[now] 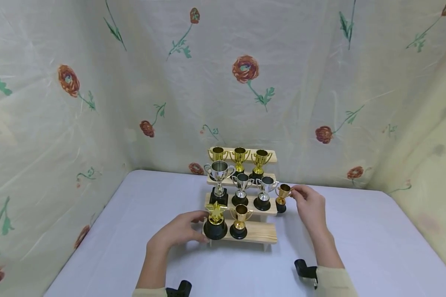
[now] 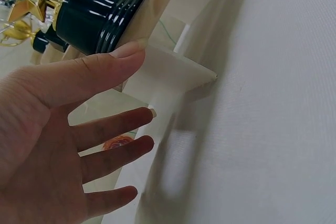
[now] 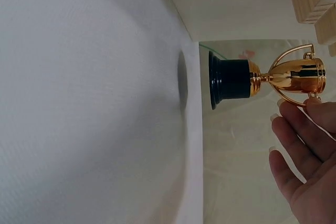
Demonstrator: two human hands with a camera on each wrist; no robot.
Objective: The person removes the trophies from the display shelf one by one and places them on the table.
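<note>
- Right grip (image 1: 312, 206) pinches the small gold trophy cup (image 1: 283, 191), at the wooden stand's (image 1: 264, 232) 3 o'clock.
- Left grip (image 1: 178, 229): fingers apart.
- Likely filling the stand; next, maybe lower the cup gently toward 7 o'clock.

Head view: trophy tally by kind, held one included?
Gold cups: 5, one held by the right hand
Silver cups: 3
Star trophy: 1
Total: 9
</note>
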